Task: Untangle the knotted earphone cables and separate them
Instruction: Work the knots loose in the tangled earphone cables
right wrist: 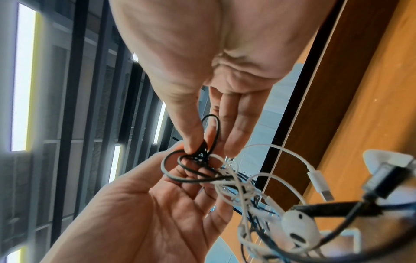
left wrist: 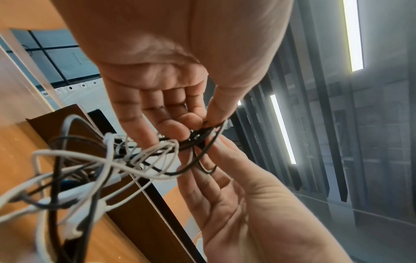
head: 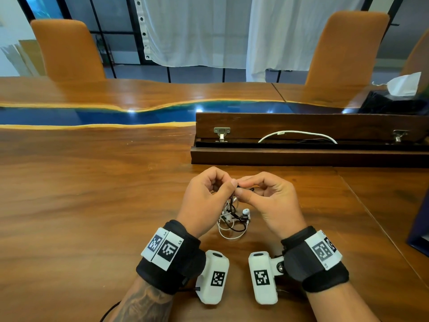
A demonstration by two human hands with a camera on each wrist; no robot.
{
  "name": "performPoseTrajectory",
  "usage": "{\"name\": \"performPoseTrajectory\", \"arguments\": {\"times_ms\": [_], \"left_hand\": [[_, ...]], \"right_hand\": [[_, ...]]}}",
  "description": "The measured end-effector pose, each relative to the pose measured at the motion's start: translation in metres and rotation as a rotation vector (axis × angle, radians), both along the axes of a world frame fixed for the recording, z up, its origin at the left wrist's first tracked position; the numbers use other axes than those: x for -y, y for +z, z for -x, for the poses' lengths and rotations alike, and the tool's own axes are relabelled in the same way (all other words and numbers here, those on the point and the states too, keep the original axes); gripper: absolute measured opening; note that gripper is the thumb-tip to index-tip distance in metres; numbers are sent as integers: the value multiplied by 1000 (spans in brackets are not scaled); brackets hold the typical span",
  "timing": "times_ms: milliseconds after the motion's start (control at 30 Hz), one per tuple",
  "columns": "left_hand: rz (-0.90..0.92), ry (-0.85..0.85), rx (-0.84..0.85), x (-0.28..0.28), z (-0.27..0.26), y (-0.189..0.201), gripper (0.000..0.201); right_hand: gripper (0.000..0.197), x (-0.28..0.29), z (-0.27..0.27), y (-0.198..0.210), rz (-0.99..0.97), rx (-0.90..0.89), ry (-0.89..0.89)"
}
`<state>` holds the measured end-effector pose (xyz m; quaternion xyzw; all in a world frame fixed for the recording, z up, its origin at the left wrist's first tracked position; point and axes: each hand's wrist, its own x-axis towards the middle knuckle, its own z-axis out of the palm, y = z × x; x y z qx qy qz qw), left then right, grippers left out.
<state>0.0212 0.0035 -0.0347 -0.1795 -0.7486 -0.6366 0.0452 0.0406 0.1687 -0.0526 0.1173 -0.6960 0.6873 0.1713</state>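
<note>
A tangle of black and white earphone cables [head: 232,219] hangs from my hands down to the wooden table [head: 92,194]. My left hand [head: 222,184] and right hand [head: 249,189] meet above it, and each pinches the black cable knot [right wrist: 200,154] between thumb and fingers. In the left wrist view the left hand [left wrist: 204,124] holds the black knot [left wrist: 200,135], with white loops [left wrist: 108,160] trailing below. In the right wrist view the right hand [right wrist: 200,146] pinches a black loop. A white earbud [right wrist: 299,229] and a white plug [right wrist: 319,181] dangle from the tangle.
An open wooden cable hatch [head: 301,156] is set in the table just beyond my hands, with a white cable [head: 297,133] inside. Two orange chairs [head: 69,49] stand behind the table. A white face mask [head: 404,84] lies on a dark bag at the far right.
</note>
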Motion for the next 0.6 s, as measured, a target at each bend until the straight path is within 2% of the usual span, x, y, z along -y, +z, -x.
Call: {"name": "performPoseTrajectory", "arguments": {"times_ms": [233, 467, 600], "left_hand": [[-81, 61, 56, -3, 0, -1, 10], [-431, 69, 281, -4, 3, 5, 9], [-393, 65, 277, -3, 4, 5, 17]], "right_hand": [[16, 4, 1, -2, -63, 32, -30], [11, 4, 0, 2, -17, 54, 1], [12, 3, 1, 3, 74, 74, -30]]}}
